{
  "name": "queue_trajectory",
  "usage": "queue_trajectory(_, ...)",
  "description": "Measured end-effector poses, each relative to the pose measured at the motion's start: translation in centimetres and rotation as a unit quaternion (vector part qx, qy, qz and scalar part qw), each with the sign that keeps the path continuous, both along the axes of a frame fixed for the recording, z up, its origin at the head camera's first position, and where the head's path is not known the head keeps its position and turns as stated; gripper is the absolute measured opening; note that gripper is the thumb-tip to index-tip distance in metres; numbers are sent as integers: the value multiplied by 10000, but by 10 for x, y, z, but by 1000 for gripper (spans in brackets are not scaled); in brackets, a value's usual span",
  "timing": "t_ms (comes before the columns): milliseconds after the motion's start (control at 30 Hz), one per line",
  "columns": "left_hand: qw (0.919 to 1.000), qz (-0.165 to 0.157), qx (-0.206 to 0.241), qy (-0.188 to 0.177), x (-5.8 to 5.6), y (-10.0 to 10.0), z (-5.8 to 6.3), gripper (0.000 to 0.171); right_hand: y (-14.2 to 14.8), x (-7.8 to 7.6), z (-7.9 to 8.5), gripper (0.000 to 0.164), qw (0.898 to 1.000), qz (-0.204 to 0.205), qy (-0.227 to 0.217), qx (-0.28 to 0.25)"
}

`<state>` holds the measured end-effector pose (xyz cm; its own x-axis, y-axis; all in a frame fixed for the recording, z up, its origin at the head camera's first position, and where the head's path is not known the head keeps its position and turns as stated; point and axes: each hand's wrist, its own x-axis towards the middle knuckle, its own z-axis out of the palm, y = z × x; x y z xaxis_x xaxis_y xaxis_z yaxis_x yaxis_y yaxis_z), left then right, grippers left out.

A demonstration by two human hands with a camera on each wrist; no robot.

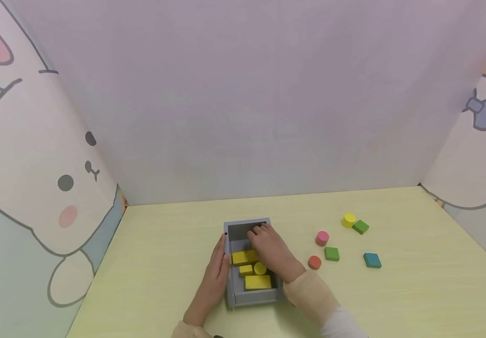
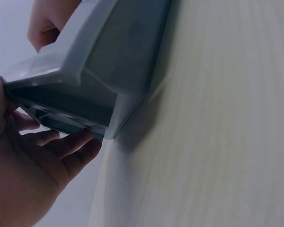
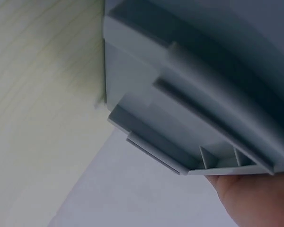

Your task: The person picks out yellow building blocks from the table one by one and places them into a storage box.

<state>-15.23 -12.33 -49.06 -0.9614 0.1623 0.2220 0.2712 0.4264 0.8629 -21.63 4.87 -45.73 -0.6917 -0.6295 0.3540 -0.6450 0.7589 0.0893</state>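
The pale yellow wood-grain desk (image 1: 163,263) fills the lower half of the head view, walled in by cartoon-printed panels. Near its front middle stands the grey plastic open-topped box (image 1: 247,224), holding yellow wooden blocks: a long one (image 1: 243,257), a small square one (image 1: 246,270), a round one (image 1: 260,268) and a rectangle (image 1: 257,282).

Only the head view shows the contents and the loose pieces to the right of the box, well apart from it: a pink cylinder (image 1: 322,238), a red-orange cylinder (image 1: 314,262), a yellow cylinder (image 1: 348,220), two green blocks (image 1: 331,254) (image 1: 360,226) and a teal block (image 1: 372,260).

The left hand (image 1: 214,272) lies against the box's left wall; the left wrist view adds that its fingers (image 2: 66,146) are fairly straight, touching the box's lower edge (image 2: 85,71), a flat, open grip.

The right hand (image 1: 270,249) reaches into the box over the long block, fingertips curled at the far wall. The right wrist view shows only the box's grey outside (image 3: 180,94) and a bit of the hand's flesh (image 3: 260,198); whether this grip holds anything cannot be told.
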Motion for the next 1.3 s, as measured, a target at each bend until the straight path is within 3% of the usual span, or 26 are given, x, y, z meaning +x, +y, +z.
queue_trajectory(300,9999,54,-20,-146,1,1,2,50,5,6,8,13,9992,48,285,-274)
queue_trajectory(667,10000,5,-1,34,0,1,-1,49,23,15,24,20,9984,-107,408,-387)
queue_trajectory(933,10000,25,23,76,-1,0,-3,49,38,11,23,17,9940,-171,854,-664)
queue_trajectory(1300,10000,37,-83,9,-1,0,-3,50,58,6,19,22,9935,-613,618,-726)
